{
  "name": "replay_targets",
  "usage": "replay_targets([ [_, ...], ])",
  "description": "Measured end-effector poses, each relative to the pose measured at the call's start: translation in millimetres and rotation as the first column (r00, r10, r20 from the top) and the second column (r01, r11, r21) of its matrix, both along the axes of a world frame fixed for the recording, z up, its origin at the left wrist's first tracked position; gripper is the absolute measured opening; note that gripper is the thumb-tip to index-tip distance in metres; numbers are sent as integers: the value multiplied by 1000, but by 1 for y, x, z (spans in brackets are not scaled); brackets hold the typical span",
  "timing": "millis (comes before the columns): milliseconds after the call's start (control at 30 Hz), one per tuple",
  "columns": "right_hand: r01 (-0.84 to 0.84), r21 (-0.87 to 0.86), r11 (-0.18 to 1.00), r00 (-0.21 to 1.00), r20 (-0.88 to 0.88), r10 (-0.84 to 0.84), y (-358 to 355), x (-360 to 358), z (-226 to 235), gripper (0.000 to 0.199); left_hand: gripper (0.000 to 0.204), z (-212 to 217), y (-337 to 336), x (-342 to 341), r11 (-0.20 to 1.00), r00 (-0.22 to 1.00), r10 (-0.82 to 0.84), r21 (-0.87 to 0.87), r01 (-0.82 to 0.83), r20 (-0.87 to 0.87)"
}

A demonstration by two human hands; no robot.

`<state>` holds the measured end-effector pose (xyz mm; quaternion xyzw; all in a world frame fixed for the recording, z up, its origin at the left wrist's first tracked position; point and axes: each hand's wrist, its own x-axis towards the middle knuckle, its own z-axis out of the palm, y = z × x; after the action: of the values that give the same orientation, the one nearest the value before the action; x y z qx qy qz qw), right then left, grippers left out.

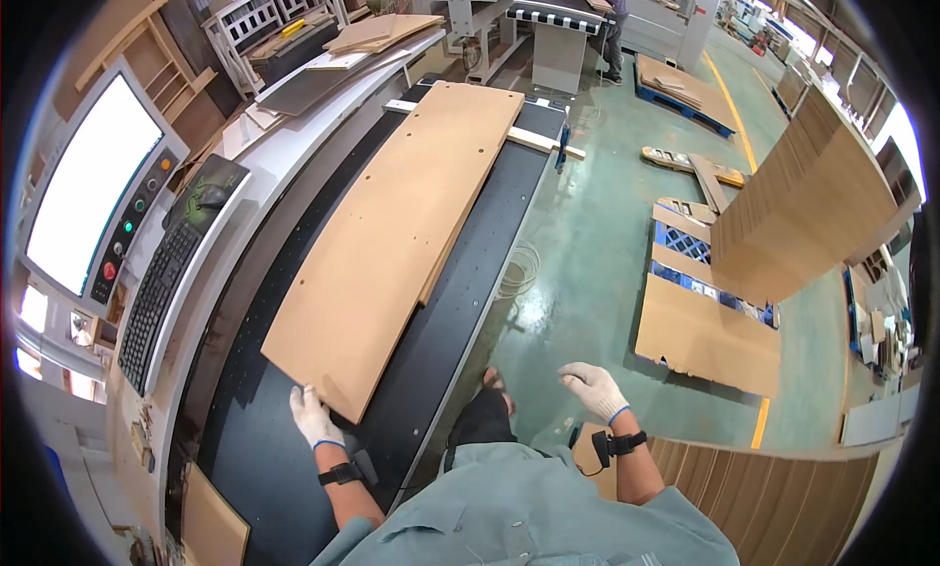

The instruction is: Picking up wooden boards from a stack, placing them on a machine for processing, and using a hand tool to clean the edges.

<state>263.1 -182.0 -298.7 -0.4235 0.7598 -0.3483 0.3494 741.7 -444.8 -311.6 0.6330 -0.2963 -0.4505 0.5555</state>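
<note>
The dark desk (460, 282) carries a long tan board (382, 233), lying flat over a second board (427, 288); the left hand (313, 417) is at the upper one's near edge, grip untellable; the right hand (593, 390), loosely half open, is empty; holes (481, 151) appear done, lifting not

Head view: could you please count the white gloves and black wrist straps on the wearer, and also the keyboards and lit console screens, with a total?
White gloves: 2
Black wrist straps: 2
Black keyboard: 1
Lit console screen: 1
Total: 6
</note>
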Motion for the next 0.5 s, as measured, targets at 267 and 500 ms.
replay_targets([
  [267,-303,19,953,953,20,303,-172,-81,21,32,52,-17,-40,-39,963,917,265,-42,-265,297],
  [500,-445,84,892,893,-34,449,-287,-164,41,33,54,11,-69,-168,963,655,177,8,-270,735],
])
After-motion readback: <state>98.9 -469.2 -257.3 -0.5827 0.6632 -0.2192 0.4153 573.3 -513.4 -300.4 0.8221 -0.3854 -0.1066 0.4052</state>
